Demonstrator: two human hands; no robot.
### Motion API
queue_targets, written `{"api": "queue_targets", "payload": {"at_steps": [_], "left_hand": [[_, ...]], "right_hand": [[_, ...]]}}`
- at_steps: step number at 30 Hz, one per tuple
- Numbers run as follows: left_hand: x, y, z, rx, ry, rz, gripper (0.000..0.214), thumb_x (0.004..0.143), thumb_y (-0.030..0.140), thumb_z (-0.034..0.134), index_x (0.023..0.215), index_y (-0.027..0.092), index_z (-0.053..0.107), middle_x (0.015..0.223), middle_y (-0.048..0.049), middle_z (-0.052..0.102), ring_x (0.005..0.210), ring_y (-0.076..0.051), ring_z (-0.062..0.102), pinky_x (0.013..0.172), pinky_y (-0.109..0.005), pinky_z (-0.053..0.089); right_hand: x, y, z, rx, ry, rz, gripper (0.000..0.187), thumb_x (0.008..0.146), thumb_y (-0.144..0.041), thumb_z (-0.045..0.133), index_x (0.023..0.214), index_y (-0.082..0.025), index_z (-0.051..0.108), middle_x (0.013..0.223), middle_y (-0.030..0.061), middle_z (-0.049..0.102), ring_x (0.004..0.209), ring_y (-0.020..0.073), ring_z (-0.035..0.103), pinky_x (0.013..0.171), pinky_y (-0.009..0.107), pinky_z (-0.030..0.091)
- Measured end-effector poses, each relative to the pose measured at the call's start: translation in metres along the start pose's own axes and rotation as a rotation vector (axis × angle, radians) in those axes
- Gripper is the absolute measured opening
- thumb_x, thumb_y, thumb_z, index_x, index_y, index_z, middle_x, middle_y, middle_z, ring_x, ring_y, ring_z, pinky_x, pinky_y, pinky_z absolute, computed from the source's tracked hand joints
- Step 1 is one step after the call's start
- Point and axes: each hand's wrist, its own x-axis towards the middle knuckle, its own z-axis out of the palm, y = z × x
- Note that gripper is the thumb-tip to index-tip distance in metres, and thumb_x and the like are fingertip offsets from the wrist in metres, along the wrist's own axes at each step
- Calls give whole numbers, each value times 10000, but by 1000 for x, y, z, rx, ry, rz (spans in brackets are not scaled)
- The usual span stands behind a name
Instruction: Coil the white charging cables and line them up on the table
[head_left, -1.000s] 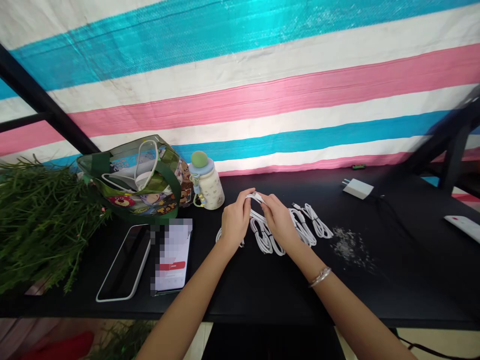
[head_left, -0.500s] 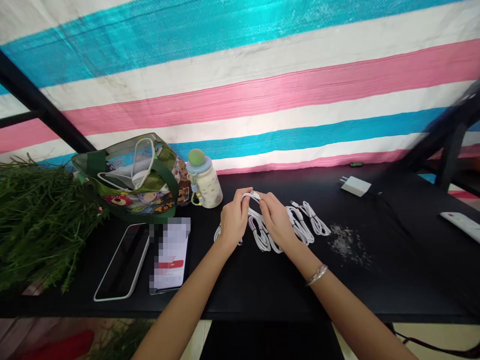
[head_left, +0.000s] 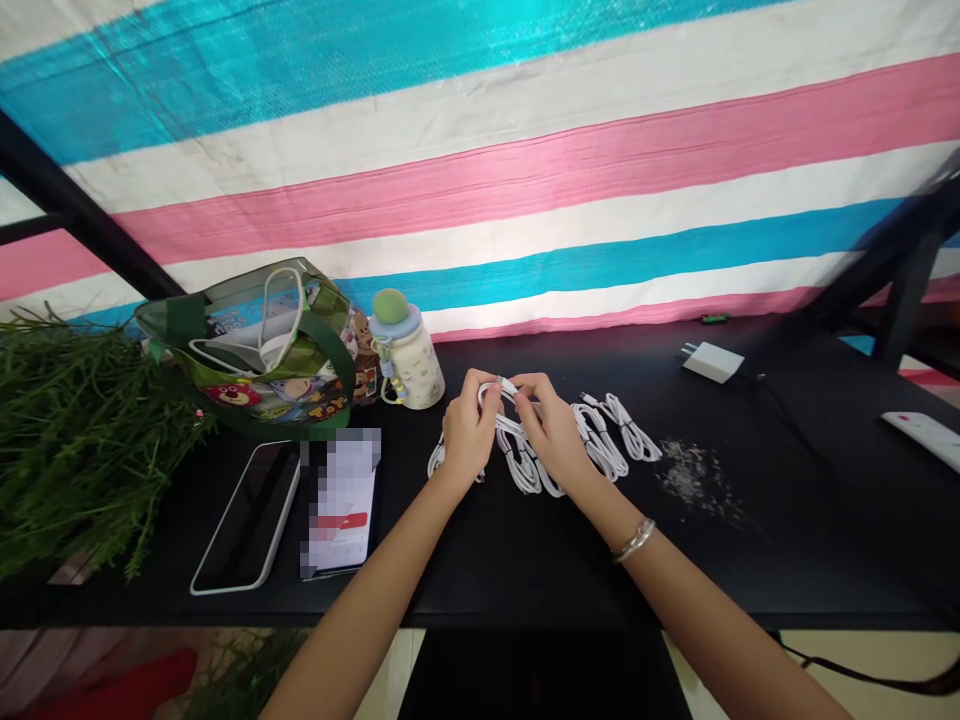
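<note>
Both my hands meet over a black table (head_left: 525,560). My left hand (head_left: 469,432) and my right hand (head_left: 553,432) are each closed in a pinch on the same white cable (head_left: 504,392), held just above the table top between them. Its loose loops hang down by my left wrist. Under and right of my right hand lie several coiled white cables (head_left: 611,445) in a row. A silver bracelet sits on my right wrist.
A small bottle with a green cap (head_left: 405,350) and a cartoon-print bag (head_left: 262,350) stand at the back left, beside green plants (head_left: 75,430). Two phones (head_left: 300,505) lie front left. A white charger (head_left: 712,362) and scattered crumbs (head_left: 697,480) are to the right.
My hands have stayed on the cable with small finger shifts. The view has tilted slightly, so everything sits a little higher in the picture.
</note>
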Motion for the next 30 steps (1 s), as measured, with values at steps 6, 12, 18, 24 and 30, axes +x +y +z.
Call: {"api": "queue_targets", "payload": {"at_steps": [6,12,18,24,30], "left_hand": [[-1,0,0,-135,29,49,86,867,258,487,893,218,559,533,77,514,482,-118,504,542,-218,335],[-2,2,-2,-185,81,90,94,864,257,494,817,210,561,522,73,508,492,-109,515,541,-212,347],[0,3,-2,-333,111,94,116,881,259,469,799,206,531,482,83,451,443,-101,472,503,-203,355],[0,4,-2,-319,118,60,103,874,239,480,797,206,542,472,88,460,435,-94,482,494,-196,360],[1,3,-1,-304,89,33,75,856,227,507,797,207,549,469,95,476,441,-90,493,499,-193,359]], "right_hand": [[0,0,2,48,-9,-28,128,879,-266,409,927,-218,518,685,-10,572,559,136,524,552,262,414],[1,-3,1,225,-25,59,160,860,-385,507,881,-229,532,748,6,600,687,155,570,644,291,450],[6,-8,-7,572,-134,431,424,733,-599,604,931,-232,528,621,-53,507,569,130,476,560,277,380],[9,-11,-8,787,-158,625,508,577,-621,720,846,-213,580,565,-66,483,551,110,417,545,260,319],[10,-11,-6,900,-164,691,468,493,-538,798,740,-211,571,510,-89,413,531,97,393,552,247,337]]}}
